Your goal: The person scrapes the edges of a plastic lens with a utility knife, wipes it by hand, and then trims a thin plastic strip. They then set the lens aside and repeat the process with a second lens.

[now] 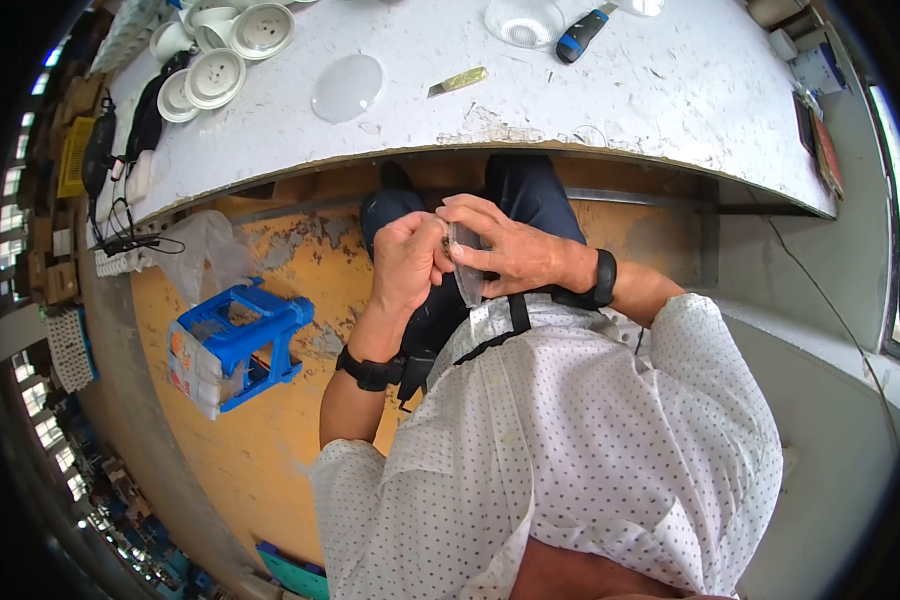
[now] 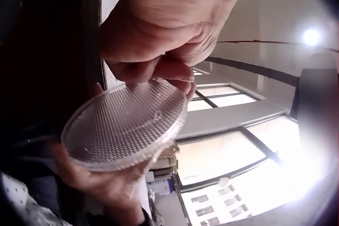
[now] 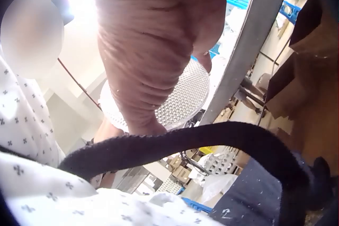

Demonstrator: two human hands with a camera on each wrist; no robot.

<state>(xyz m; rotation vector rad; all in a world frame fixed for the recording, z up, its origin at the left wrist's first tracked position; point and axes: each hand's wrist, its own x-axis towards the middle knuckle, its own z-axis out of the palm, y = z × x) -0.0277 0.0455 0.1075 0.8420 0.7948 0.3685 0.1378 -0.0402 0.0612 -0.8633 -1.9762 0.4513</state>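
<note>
A clear round disc (image 1: 467, 275) with a finely textured face is held edge-up over the lap. The left hand (image 1: 410, 260) has its fingers curled at the disc's rim; in the left wrist view this hand (image 2: 164, 19) pinches the upper edge of the disc (image 2: 127, 125). From the other side the right hand (image 1: 520, 250) grips the disc, thumb and fingers spread round its edge. Seen from the right wrist, the back of the right hand (image 3: 153, 40) covers part of the disc (image 3: 190, 91). The left fingertips are partly hidden.
On the white table (image 1: 650, 110) lie another clear disc (image 1: 348, 88), a small yellowish strip (image 1: 458, 82), a blue-and-black cutter (image 1: 582, 36), and several white round fittings (image 1: 215, 78). A blue stool (image 1: 295, 315) stands on the floor at left. The table's edge runs just beyond the hands.
</note>
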